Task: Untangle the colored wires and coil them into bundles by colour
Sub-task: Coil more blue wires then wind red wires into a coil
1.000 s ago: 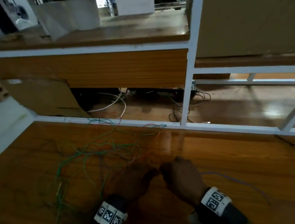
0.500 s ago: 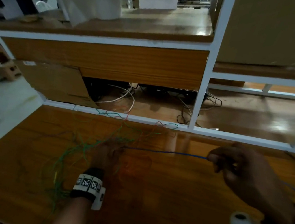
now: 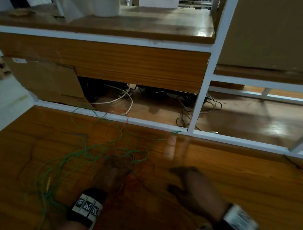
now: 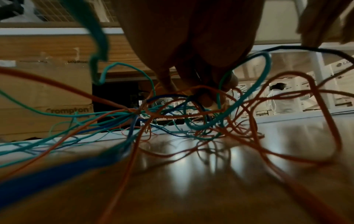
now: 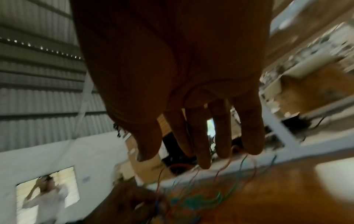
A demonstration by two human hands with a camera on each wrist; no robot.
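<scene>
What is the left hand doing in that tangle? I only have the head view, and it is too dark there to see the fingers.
Observer: In the left wrist view, the left hand curls its fingers down into the tangle and pinches strands there.
Reviewer: Which colours meet there? I make out mostly green.
Observer: An orange wire, a teal wire and a blue wire all run into that knot.
Reviewer: And the right hand? It is blurred for me.
Observer: The right wrist view shows the right hand with its fingers straight and spread, gripping nothing that I can see.
</scene>
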